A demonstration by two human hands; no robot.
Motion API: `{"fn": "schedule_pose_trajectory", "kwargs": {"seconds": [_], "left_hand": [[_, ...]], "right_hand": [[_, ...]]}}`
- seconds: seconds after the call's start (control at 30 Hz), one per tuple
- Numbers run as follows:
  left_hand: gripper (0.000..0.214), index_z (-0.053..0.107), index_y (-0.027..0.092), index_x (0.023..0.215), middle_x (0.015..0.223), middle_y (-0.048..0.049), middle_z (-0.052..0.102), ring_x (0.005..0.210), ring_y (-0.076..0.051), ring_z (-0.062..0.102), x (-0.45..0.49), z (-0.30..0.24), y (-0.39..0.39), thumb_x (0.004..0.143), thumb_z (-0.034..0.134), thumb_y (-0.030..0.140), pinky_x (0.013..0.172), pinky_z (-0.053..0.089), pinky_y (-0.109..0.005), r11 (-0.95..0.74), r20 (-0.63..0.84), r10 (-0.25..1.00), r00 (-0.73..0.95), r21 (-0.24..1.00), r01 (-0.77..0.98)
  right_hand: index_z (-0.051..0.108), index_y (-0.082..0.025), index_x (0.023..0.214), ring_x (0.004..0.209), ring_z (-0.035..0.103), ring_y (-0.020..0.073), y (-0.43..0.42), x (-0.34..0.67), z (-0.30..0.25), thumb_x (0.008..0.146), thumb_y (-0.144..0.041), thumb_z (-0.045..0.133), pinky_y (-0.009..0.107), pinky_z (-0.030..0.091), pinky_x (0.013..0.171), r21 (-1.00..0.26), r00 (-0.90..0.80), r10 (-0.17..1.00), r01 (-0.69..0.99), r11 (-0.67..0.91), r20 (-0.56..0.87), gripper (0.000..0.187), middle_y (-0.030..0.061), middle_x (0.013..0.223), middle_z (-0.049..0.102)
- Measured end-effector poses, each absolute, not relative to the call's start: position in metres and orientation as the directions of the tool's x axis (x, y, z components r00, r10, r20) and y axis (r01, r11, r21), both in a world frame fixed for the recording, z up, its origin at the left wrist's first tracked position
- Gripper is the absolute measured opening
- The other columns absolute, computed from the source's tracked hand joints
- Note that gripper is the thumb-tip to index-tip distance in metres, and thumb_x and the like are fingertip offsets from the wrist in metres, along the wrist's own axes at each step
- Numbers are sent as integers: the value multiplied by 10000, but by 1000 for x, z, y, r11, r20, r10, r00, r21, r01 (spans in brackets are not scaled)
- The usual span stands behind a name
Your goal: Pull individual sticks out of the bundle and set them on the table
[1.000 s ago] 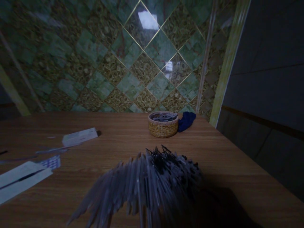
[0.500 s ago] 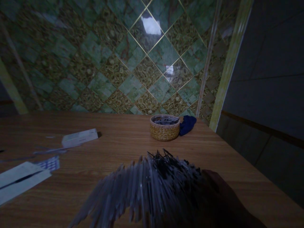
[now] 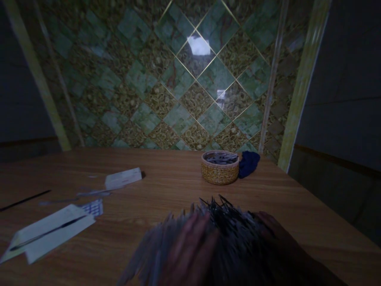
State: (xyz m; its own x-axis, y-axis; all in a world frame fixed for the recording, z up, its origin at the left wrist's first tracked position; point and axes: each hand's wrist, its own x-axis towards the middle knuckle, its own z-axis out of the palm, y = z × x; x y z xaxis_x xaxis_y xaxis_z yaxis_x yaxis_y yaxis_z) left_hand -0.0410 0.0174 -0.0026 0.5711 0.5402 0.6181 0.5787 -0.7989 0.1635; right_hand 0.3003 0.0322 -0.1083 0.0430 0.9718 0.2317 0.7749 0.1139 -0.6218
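A thick, fanned bundle of thin clear-and-black sticks (image 3: 235,234) fills the lower middle of the head view. Its pale, clear-looking ends spread to the left, and dark ends bristle at the top. My left hand (image 3: 190,246) lies over the pale side with its fingers stretched out, blurred by motion. At the bundle's right side is my right hand (image 3: 276,234), curled against it in deep shadow, most of its fingers hidden. What kind of sticks these are is too dark to tell.
A round woven basket (image 3: 220,174) of similar sticks stands toward the back right, beside a dark blue cloth (image 3: 249,163). To the left lie a white box (image 3: 123,178), folded paper (image 3: 59,234) with a dark strip, and a black stick (image 3: 26,200). A tiled wall rises behind.
My left hand has come into view and onto the left side of the bundle. The whole scene has shifted right and slightly down; my right hand stays at the bundle's right side.
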Motion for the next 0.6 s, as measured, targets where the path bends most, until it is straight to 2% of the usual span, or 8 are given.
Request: {"fn": "schedule_pose_trajectory", "kwargs": {"seconds": [0.07, 0.1, 0.2, 0.27, 0.33, 0.4, 0.5, 0.6], "left_hand": [[524, 320, 440, 1363, 1457, 17, 395, 1335, -275, 335, -12, -7, 31, 899, 462, 245, 985, 431, -490, -837, 512, 499, 699, 76, 542], [507, 320, 409, 1372, 1482, -10, 352, 1353, -301, 294, 5, -7, 37, 903, 455, 271, 992, 403, -542, -847, 434, 498, 751, 59, 528], [709, 288, 300, 1404, 1513, -87, 282, 1374, -362, 206, 53, -3, 54, 793, 527, 569, 1025, 297, -625, -878, 253, 479, 841, 143, 457], [699, 306, 242, 1401, 1509, -137, 272, 1382, -368, 168, 76, 0, 65, 818, 447, 601, 1046, 235, -631, -858, 219, 507, 834, 218, 465], [666, 345, 192, 1385, 1479, -171, 323, 1374, -376, 194, 90, -1, 76, 853, 353, 592, 1049, 195, -641, -845, 148, 510, 847, 269, 461], [689, 376, 153, 1367, 1433, -195, 393, 1353, -382, 249, 97, -7, 86, 852, 313, 607, 1049, 167, -648, -842, 84, 495, 865, 291, 454], [783, 369, 131, 1365, 1389, -217, 444, 1329, -383, 299, 98, -18, 95, 801, 342, 673, 1053, 132, -645, -838, 31, 488, 872, 297, 458], [809, 341, 139, 1379, 1371, -219, 461, 1307, -375, 337, 93, -20, 96, 784, 367, 687, 1055, 115, -643, -834, 6, 485, 875, 305, 460]], "right_hand": [[425, -132, 1363, 1337, 309, 278, 35, 298, -112, 867, -524, 368, 497, 228, 1113, -622, 13, 962, 765, 166, 273, 635, 153, 1436, 386], [424, -137, 1362, 1334, 317, 267, 37, 296, -115, 873, -507, 367, 486, 238, 1112, -626, 14, 957, 759, 178, 289, 616, 148, 1437, 387], [451, -139, 1339, 1331, 325, 275, 46, 292, -123, 871, -482, 375, 498, 268, 1094, -631, 31, 951, 755, 181, 309, 585, 156, 1438, 384], [486, -135, 1310, 1310, 359, 297, 52, 290, -130, 853, -477, 403, 516, 303, 1071, -615, 30, 941, 764, 196, 337, 576, 171, 1414, 416], [518, -150, 1282, 1272, 418, 295, 57, 291, -135, 849, -447, 421, 509, 346, 1049, -593, 16, 924, 771, 231, 382, 534, 162, 1373, 473], [568, -204, 1231, 1240, 459, 284, 57, 291, -138, 848, -415, 435, 504, 375, 1033, -569, -7, 903, 775, 276, 429, 458, 116, 1322, 539], [635, -297, 1127, 1222, 477, 294, 53, 289, -137, 802, -440, 507, 509, 380, 1030, -532, -84, 881, 769, 355, 465, 378, 51, 1277, 584], [654, -333, 1076, 1204, 492, 310, 51, 281, -135, 773, -465, 550, 517, 381, 1029, -534, -86, 875, 762, 365, 476, 347, 41, 1248, 604]]}}
